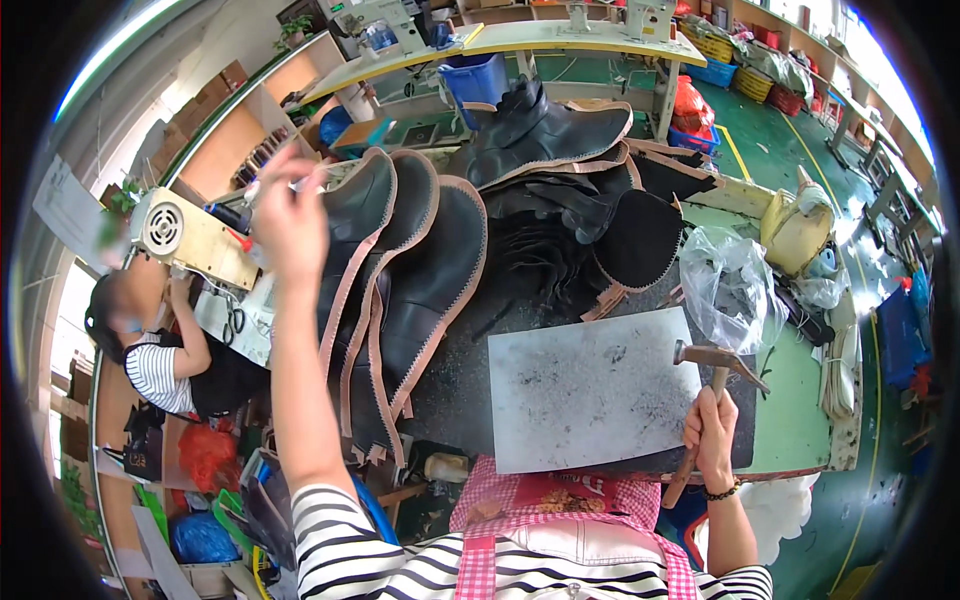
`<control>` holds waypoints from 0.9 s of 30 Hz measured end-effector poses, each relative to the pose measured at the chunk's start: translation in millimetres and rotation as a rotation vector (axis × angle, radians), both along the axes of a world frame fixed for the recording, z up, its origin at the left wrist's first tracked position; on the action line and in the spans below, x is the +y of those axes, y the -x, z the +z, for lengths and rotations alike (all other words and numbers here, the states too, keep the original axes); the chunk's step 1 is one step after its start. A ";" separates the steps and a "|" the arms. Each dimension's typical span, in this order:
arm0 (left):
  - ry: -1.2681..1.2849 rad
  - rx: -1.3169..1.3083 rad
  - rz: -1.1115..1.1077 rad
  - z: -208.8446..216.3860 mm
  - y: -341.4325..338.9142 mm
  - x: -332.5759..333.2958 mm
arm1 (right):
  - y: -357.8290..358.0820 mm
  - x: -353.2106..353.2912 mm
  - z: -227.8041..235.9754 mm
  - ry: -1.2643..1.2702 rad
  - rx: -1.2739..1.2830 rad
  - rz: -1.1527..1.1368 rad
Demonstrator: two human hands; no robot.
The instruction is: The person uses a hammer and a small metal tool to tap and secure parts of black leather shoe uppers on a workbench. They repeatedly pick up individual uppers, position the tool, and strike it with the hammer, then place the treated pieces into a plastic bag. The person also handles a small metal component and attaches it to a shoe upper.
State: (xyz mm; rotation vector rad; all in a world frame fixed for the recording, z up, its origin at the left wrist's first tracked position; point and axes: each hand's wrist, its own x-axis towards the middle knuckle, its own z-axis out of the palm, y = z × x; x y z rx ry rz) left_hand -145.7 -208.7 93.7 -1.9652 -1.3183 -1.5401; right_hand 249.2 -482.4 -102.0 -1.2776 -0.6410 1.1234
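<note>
In my right hand point(712, 430) is a hammer point(722, 372), my fingers wrapped round its wooden handle, its metal head above the right edge of a white sheet point(595, 390) strewn with dark specks. My left arm reaches far up and left; my left hand point(290, 220) is raised in front of the leather pieces, its fingers smeared by motion, so whether it holds anything is unclear. Beside that arm lie several black leather shoe uppers point(430, 280) with tan zigzag edges, overlapping. More black leather pieces point(545, 135) are heaped at the far middle of the table.
A crumpled clear plastic bag point(730, 290) sits right of the sheet, near a yellowish bundle point(797, 230). At the left, a co-worker point(165, 350) sits by a cream sewing machine point(195, 238) and black scissors point(233, 322). Behind the table stand a blue bin point(480, 82) and a long bench point(510, 40).
</note>
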 end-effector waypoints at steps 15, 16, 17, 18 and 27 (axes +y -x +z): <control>0.749 0.398 -0.448 -92.1 -183.8 247.4 | 13.3 5.2 -2.5 -0.004 -0.190 0.006; 0.722 0.369 -0.530 -94.0 -175.2 245.8 | 14.5 6.0 -7.6 -0.018 -0.216 0.019; 0.721 0.307 -0.645 -93.2 -168.3 247.0 | 13.1 8.5 -12.3 -0.033 -0.241 0.035; 0.736 0.250 -0.781 -93.4 -169.3 242.0 | 13.0 8.5 -16.3 -0.037 -0.264 0.044; 0.828 -0.030 -1.269 -126.1 -295.1 111.1 | 17.1 10.7 -0.6 -0.041 -0.285 0.034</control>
